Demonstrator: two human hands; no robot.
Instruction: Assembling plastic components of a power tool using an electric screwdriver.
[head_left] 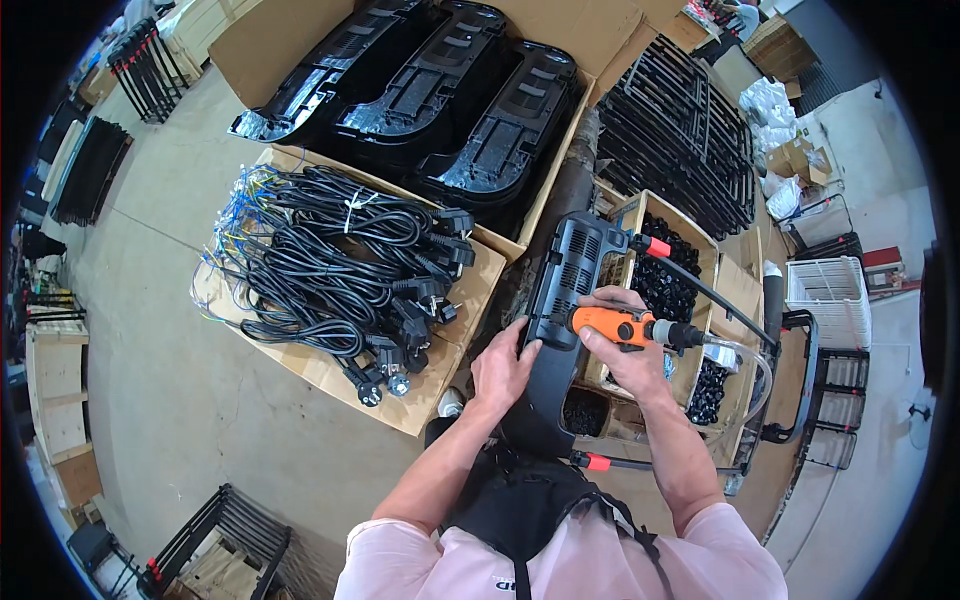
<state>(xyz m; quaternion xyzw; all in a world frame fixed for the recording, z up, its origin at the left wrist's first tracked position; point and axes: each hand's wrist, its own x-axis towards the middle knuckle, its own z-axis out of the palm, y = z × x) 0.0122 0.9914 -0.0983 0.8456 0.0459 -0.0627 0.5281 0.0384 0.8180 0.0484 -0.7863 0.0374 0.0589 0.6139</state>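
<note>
Lying between the left hand (500, 375), which touches its edge, grip unclear from here, and the right hand (628, 358), clutched round an orange power tool (602, 324), is a black housing (556, 370).

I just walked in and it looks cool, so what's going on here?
A person is holding an orange tool in the right hand, over a long black plastic part. The left hand touches that part's edge. Whether the tool's tip touches it is hard to see. Black power cords lie to the left, small black pieces to the right.
</note>
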